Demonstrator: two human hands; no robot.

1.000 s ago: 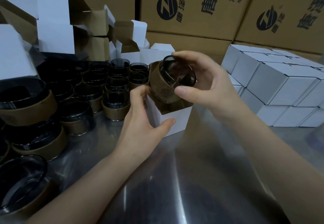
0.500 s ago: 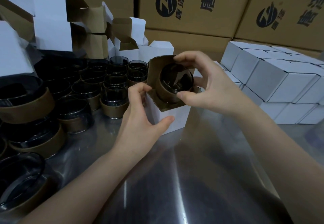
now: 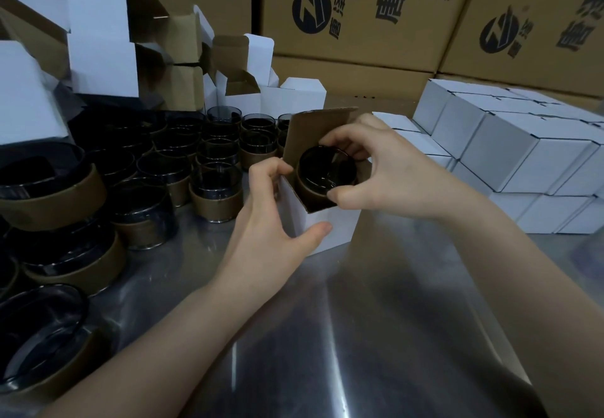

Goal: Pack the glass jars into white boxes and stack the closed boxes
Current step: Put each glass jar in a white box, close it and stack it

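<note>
A small white box (image 3: 340, 224) stands open on the shiny metal table (image 3: 327, 336), its brown-lined lid flap up at the back. My left hand (image 3: 271, 215) grips the box's left side, thumb across the front. My right hand (image 3: 389, 172) holds a dark glass jar (image 3: 327, 169) with a brown paper band by its rim. The jar sits tilted, partly down inside the box's opening. Several more banded glass jars (image 3: 215, 185) crowd the table at the left. Closed white boxes (image 3: 510, 156) are stacked at the right.
Empty open white boxes (image 3: 104, 54) are piled at the back left. Large brown cartons (image 3: 359, 12) with black print wall off the rear. Big jars (image 3: 49, 188) lie close along the left edge.
My right hand has lowered the jar from above the box down into its opening. The box's lid flap now stands up behind the jar. My left hand has stayed on the box.
</note>
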